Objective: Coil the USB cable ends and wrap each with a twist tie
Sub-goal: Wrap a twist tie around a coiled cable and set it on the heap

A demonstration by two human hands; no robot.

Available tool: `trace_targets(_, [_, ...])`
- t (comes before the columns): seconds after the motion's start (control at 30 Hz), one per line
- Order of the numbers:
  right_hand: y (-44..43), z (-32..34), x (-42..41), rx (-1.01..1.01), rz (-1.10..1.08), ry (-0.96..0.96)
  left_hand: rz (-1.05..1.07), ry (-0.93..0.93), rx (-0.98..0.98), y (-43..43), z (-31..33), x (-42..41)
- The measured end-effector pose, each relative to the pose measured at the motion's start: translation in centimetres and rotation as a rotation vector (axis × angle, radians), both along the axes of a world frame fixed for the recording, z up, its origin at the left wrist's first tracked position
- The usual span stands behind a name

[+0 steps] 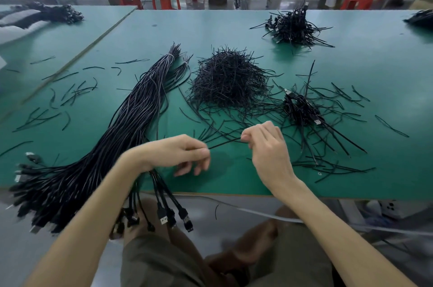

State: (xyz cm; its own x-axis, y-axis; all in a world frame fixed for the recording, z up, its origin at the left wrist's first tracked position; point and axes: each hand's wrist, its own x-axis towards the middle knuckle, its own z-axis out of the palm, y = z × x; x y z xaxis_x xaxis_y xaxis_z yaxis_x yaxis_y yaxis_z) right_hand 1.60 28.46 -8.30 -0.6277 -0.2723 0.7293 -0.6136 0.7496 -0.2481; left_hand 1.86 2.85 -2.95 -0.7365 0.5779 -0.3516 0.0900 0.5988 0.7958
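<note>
Scattered loose ties (58, 97) lie at the left of the green tabletop (375, 64). Next to them the bundle of USB cables (131, 108) runs from a bound end far back down to the near left edge, where its plugs (164, 216) hang over the rim. These cables look soft and limp, light singly, and their smooth jackets are likely to slide and spring open once coiled. The best place to take one is probably just behind the stiff plug, the one firm part.

The left hand (178, 153) hovers over the near edge, thumb and forefinger pinched together on one end of a thin black twist tie (225, 143), its other fingers loosely curled below. Whether it also holds the cables hanging beneath the wrist cannot be told. The tie spans the gap to the right hand (267, 148), whose fingers are curled and clamped on the other end. Such a tie looks wiry and should keep any bend given to it, so it is best held at the tips.

Behind lies the heap of ties (229, 80), then a small pile of tied coils (302, 108), with a far pile (293, 26) beyond.

No brand, label or writing can be read anywhere.
</note>
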Motion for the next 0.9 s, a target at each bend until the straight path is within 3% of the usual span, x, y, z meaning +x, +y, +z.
trace_targets(0.07, [0.1, 0.2, -0.1, -0.095, -0.074, -0.052, -0.059, -0.103, -0.010, -3.2, 0.4, 0.4])
trace_targets(0.13, [0.1, 0.4, -0.3, -0.149, -0.131, -0.122, 0.022, -0.126, 0.050, -5.1, 0.6, 0.9])
trace_targets(0.23, [-0.1, 0.5, -0.3, -0.116, -0.117, -0.168, 0.262, -0.066, 0.161, -4.9, 0.7, 0.7])
trace_targets(0.33, [-0.5, 0.6, 0.0, -0.038, -0.089, -0.206, 0.314, 0.030, 0.198, -2.3, 1.1, -0.2])
trace_targets(0.43, [-0.6, 0.7, 0.4, 0.024, -0.063, -0.193, 0.306, 0.077, 0.131, 1.6, 1.1, -1.0])
trace_targets(0.53, [-0.5, 0.6, 0.6, 0.007, -0.073, -0.110, 0.254, 0.181, -0.061, 4.7, 0.7, -1.8])
trace_targets(0.63, [-0.7, 0.2, 0.6, 0.157, -0.105, 0.015, 0.244, 0.238, -0.110, 6.3, 0.1, -1.9])
trace_targets(0.77, [-0.6, 0.1, 0.2, 0.180, -0.106, 0.047, 0.288, 0.095, 0.129, 6.0, 0.0, -1.8])
trace_targets(0.9, [-0.2, 0.3, 0.1, 0.054, -0.117, -0.073, 0.347, -0.073, 0.689, 3.4, 0.2, -2.0])
